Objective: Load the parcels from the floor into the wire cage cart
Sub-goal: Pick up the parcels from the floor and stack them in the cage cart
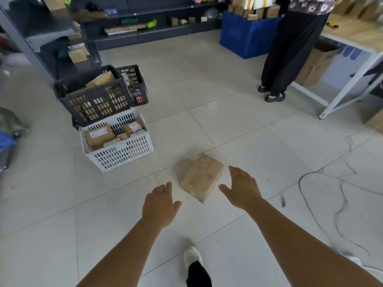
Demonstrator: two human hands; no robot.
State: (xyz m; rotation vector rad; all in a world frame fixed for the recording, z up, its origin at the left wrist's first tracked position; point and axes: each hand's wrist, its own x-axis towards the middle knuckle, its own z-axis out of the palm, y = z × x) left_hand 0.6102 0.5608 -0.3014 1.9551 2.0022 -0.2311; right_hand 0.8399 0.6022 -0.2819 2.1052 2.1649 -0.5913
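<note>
Where the view begins at the bottom edge, a white shoe (192,254) with a dark sock above it stands on the pale tiled floor (238,129) between two bare forearms. Both arms reach forward and down. The left hand (160,204) has its fingers straight and thumb spread, holding nothing. The right hand (242,188) is likewise spread flat and holds nothing. Neither hand touches the parcel (203,177), a brown taped cardboard box that lies on the floor between and just beyond the fingertips, turned at an angle to the tile joints, nearer the right hand.

To the right, a thin dark cable (323,195) loops across the tiles, with a small red scrap (283,201) beside it.

Left of the parcel and further out stands a white perforated crate (122,154) holding several labelled brown parcels. A dark crate (93,96) with more cardboard packages sits partly atop its far edge, and a second dark crate (134,85) stands just behind.

Beyond, on the right, another person in dark trousers (290,52) stands at a white-framed table (352,65) with cardboard boxes stored under it. A blue bin (246,36) filled with upright parcels stands near that person. Dark shelving (145,30) with assorted goods runs along the far wall and the left side. A wire cage cart cannot be identified.
</note>
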